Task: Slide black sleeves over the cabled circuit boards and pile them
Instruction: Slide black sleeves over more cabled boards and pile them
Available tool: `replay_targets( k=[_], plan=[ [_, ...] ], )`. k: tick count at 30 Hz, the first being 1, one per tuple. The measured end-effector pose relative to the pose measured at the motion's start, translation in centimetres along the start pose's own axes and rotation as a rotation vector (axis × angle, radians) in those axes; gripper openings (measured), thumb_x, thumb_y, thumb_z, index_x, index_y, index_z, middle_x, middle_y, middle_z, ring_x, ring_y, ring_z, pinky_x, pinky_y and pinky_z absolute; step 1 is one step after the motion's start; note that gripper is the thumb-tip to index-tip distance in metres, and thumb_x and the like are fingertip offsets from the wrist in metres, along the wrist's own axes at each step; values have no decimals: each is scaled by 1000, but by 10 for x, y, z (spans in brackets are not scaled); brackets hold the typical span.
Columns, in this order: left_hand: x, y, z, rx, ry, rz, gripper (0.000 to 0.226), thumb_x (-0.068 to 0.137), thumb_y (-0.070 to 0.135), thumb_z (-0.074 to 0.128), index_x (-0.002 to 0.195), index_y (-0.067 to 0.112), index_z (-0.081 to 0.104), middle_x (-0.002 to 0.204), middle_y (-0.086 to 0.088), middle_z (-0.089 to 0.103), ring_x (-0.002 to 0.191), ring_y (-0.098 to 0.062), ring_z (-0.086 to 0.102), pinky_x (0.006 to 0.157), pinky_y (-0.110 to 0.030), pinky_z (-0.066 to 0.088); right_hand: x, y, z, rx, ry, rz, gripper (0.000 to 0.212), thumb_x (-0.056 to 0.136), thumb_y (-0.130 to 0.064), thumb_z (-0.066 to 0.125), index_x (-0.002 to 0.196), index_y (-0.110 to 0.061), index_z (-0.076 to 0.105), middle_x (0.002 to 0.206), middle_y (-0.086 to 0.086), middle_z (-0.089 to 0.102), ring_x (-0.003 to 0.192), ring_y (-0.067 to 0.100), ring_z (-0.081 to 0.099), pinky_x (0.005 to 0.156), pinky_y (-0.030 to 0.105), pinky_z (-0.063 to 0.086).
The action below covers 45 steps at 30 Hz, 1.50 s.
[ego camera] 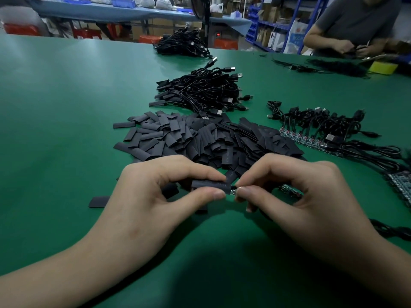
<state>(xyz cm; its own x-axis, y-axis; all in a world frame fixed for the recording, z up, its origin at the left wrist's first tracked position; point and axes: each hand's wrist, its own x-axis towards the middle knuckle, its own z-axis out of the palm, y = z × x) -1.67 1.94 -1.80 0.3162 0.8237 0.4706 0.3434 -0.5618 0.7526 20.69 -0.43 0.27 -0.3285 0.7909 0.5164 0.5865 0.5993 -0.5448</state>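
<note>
The left hand (160, 190) and right hand (295, 192) meet just in front of the heap of loose black sleeves (200, 138), above the green table (66, 107). Both forearms enter from the near edge and converge toward the centre.

Left hand: the thumb and index finger pinch one black sleeve (209, 184), which lies roughly level with its open end toward the right hand. The other fingers are curled beneath it.

Right hand: the thumb and index finger pinch the exposed end of a circuit board (233, 192) at the mouth of the sleeve. Only a short part of the board shows between the two hands. The middle finger is bent downward under the grip.

Positions relative to the heap of sleeves:
- Behind it: a pile of sleeved cable assemblies (200, 90) with USB plugs pointing right.
- To its right: a row of bare boards with coiled cables (311, 130), boards facing the heap.
- In front and to the left: a single sleeve (99, 201) lying flat on the table.
- Far behind: another bundle of black cables (182, 44).
- Far right rear: a second person (355, 25) with both hands on dark material, near a yellow block (382, 67).
</note>
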Motion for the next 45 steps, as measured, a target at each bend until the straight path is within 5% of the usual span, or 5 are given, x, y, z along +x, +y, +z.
replay_targets(
  k=[14,25,32,37,45],
  plan=[
    [1,-3,2,-82,-56,-34,21,78,45,73,97,36,78,95,11,75,91,-14,71,81,-26,54,-1,-5,3,-232,51,-89,0,88,-26,74,88,-25,74,75,-21,67,71,-3,64,62,16,47],
    [4,-1,1,-45,78,-32,22,75,32,82,96,38,77,94,12,73,91,-9,70,81,-15,50,-1,-3,4,247,-59,265,13,96,-22,70,83,-25,69,78,-8,77,71,11,74,68,32,60],
    [4,-1,4,-23,171,-74,34,73,36,74,107,39,76,98,11,65,92,-3,65,81,-5,45,-4,-12,16,-179,76,41,8,92,-35,63,85,-30,64,75,-16,66,70,4,64,58,21,47],
    [3,-2,6,-126,150,-59,53,72,44,86,122,35,71,107,9,70,103,-9,71,96,-22,54,-5,-8,16,-263,101,1,6,93,-30,66,87,-27,66,79,-14,62,72,8,60,61,33,48],
    [2,2,5,-159,148,-53,60,69,44,80,125,32,66,117,11,72,113,-8,67,97,-19,52,-6,-11,19,-311,74,-58,8,94,-25,69,91,-18,71,85,-8,66,77,17,64,62,39,52]
  ],
)
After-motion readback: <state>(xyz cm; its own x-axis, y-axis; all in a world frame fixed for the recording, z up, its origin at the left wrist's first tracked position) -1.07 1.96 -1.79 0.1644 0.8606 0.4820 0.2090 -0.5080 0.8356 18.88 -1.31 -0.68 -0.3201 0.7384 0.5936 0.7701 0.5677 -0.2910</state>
